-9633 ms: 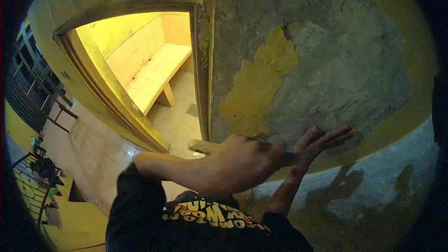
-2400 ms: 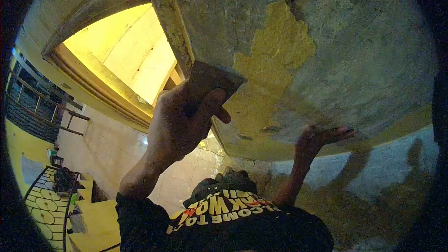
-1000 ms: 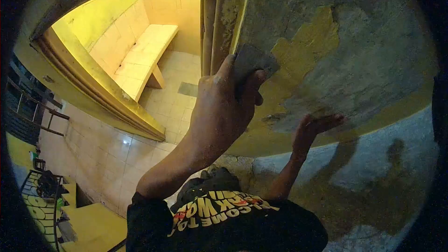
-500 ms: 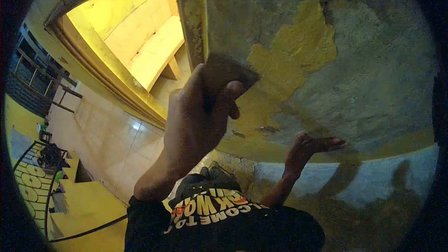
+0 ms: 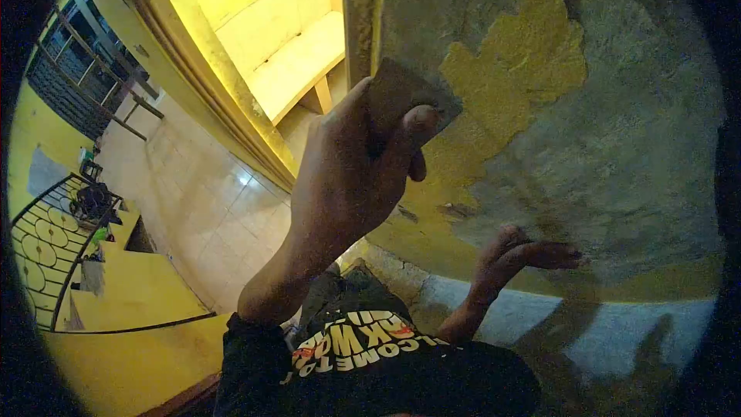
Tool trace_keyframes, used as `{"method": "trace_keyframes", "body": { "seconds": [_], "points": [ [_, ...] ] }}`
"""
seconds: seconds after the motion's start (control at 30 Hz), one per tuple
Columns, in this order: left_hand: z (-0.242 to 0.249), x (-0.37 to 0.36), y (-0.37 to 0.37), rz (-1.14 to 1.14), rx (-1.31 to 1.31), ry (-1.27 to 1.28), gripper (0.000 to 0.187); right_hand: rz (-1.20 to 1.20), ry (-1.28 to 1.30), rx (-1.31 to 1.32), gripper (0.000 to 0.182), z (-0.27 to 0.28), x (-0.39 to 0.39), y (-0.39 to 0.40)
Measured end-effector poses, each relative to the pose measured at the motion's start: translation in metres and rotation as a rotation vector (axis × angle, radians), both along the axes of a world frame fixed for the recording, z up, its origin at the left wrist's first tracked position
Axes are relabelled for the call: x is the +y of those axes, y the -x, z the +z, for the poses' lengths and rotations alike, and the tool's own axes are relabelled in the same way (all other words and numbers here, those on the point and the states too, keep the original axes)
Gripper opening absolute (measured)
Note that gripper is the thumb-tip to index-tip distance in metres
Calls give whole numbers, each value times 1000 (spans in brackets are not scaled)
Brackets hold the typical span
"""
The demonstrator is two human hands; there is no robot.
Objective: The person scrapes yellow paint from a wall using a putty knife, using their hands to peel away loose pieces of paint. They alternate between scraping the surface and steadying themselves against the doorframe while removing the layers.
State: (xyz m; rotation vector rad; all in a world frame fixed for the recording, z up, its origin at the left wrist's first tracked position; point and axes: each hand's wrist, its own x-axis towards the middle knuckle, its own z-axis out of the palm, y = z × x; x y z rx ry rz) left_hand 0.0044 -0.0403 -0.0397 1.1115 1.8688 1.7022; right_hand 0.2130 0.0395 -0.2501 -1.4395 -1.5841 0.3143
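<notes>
Head view: left hand closed round scraper by wall, thumb flat on it — likely for control; right hand open, seemingly empty, near wall, perhaps bracing.

Flat tool now raised near the yellow patch, apart from right hand

The flat, dark scraper is tilted; at its two o'clock lies ragged yellow paint on grey wall.
</notes>
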Motion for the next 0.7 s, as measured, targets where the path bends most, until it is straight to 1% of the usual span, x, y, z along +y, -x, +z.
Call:
{"method": "trace_keyframes", "body": {
  "seconds": [0.03,0.07,0.1,0.13,0.2,0.23,0.3,0.33,0.37,0.4,0.43,0.47,0.5,0.57,0.63,0.7],
  "points": [
    [3,-2,0,-19,-32,26,18,35,-74,-80,60,-17,4,-8],
    [0,-2,-1,-27,-38,-21,18,71,-150,-160,45,-15,3,-4],
    [0,-1,-2,-20,-37,-24,18,78,-153,-158,45,-11,2,2],
    [-1,1,-3,-22,-52,-26,19,-5,-227,-261,45,-8,0,7],
    [-9,-2,-4,-22,-71,-71,22,-72,-312,-362,45,14,-4,16],
    [-15,2,-6,-11,-75,-77,22,-2,-25,-153,52,23,2,13],
    [-28,8,-8,-38,-98,-289,25,52,269,52,59,38,0,23],
    [-37,14,-6,-59,-96,-338,25,-210,-122,-130,58,46,1,38],
    [-37,8,-3,-76,-100,-346,25,-335,-325,-225,58,52,-7,43],
    [-32,3,1,-100,-151,-286,25,-494,-518,-318,59,58,-16,48],
    [-28,-1,5,-126,-196,-225,24,-358,-525,-178,63,66,-25,48],
    [-26,-4,10,-134,-219,-219,25,-228,-528,-39,66,68,-36,50],
    [-27,-7,15,-165,-211,-214,25,-260,-526,-36,66,64,-49,54],
    [-29,-18,18,-220,-377,-200,25,357,-231,427,68,57,-79,66],
    [-46,-26,14,-359,-491,-340,31,832,75,420,63,70,-95,81],
    [-78,-43,2,-392,-449,-322,35,876,274,775,48,74,-116,107]
  ]
}}
